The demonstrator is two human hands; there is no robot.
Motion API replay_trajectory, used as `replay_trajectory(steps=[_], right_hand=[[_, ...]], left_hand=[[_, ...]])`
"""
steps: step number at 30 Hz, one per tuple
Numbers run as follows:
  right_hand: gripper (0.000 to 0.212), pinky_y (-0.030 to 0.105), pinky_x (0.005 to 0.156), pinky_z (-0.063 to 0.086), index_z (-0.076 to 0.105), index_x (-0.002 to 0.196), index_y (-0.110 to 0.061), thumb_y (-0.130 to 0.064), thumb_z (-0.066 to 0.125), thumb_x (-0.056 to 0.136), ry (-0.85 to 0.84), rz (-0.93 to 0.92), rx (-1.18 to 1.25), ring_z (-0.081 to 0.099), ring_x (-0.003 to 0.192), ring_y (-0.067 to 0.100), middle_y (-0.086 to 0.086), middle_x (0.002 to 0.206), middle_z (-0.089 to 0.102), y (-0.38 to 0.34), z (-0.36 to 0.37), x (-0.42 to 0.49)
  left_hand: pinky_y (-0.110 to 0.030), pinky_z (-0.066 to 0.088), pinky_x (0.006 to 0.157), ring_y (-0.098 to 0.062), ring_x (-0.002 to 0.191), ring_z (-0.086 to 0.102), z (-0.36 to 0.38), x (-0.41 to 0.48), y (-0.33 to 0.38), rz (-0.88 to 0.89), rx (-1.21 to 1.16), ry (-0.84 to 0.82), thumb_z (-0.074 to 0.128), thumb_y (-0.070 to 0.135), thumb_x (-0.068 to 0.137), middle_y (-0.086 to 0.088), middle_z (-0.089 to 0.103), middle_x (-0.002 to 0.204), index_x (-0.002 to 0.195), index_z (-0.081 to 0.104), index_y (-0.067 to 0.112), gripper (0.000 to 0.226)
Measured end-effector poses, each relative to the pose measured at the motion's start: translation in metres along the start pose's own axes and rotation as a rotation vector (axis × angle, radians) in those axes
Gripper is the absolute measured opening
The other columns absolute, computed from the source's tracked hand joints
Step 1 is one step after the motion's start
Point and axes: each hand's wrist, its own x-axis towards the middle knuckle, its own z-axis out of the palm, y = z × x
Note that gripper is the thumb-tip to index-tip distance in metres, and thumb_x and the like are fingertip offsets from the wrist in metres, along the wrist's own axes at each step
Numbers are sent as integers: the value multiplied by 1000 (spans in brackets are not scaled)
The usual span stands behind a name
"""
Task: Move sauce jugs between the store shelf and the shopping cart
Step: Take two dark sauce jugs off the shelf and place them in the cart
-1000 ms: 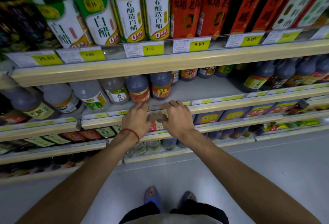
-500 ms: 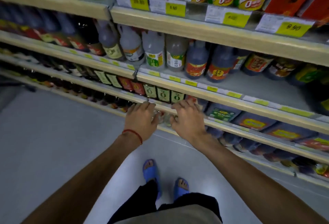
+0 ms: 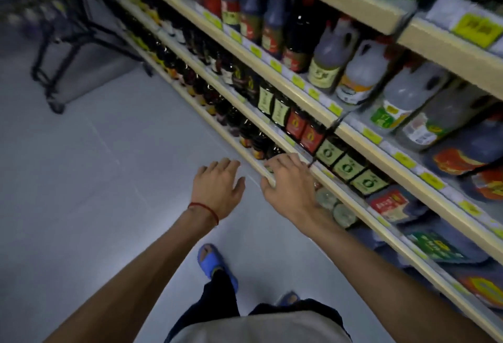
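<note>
The store shelf (image 3: 299, 94) runs diagonally from upper left to lower right, packed with sauce jugs and bottles. A grey jug with a yellow label (image 3: 330, 53) and a pale jug (image 3: 359, 73) stand on the upper tier. My left hand (image 3: 217, 187) hovers over the floor with fingers spread, holding nothing; a red cord circles its wrist. My right hand (image 3: 288, 179) is out in front of the lower shelf edge, fingers relaxed and empty. The shopping cart (image 3: 68, 43), dark-framed, stands at the upper left of the aisle.
Pale grey floor (image 3: 95, 179) fills the left half between me and the cart. Yellow price tags (image 3: 371, 135) line the shelf rails. My feet in blue sandals (image 3: 215, 263) are below the hands.
The view has swung left along the aisle, bringing the cart into sight. Both hands have come off the shelf rail and moved apart, empty.
</note>
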Motion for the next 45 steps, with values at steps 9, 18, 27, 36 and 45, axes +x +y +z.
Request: replay_trajectory(steps=[9,18,27,36,45], right_hand=[[30,42,91,52,72,118,-14,-28,67,92,-63,-57,133,57,117,24,0,118,70,-151,73,114],[29,41,91,51,71,116,-14,-27,67,91,-107,-157,155,53,119,24,1,118,68,-235,125,262],[29,36,95,45,70,120,-16,-27,65,93,-192,-282,254,51,122,22,-1,123,66,-334,178,475],[29,37,94,48,70,121,-15,-24,65,94,-254,-500,263,53,119,22,0,120,68,-478,224,648],[28,34,96,43,69,121,-16,-23,65,94,-223,-465,257,50,123,21,0,123,66,-641,277,784]], left_hand=[[-40,47,92,-26,107,64,-35,37,-191,-150,9,-50,44,46,102,-1,65,126,132,58,20,42],[-41,47,92,-27,102,66,-42,119,-326,-332,-55,-50,42,46,103,-1,66,123,133,57,22,42],[-41,50,90,-26,101,67,-80,250,-462,-512,-34,-54,43,44,103,0,66,125,134,57,21,41],[-37,52,77,-26,96,67,-126,343,-618,-714,-89,55,41,45,104,2,66,119,131,58,22,39],[-38,53,78,-29,98,67,-177,412,-825,-702,-123,108,43,41,104,-2,65,122,132,59,20,38]])
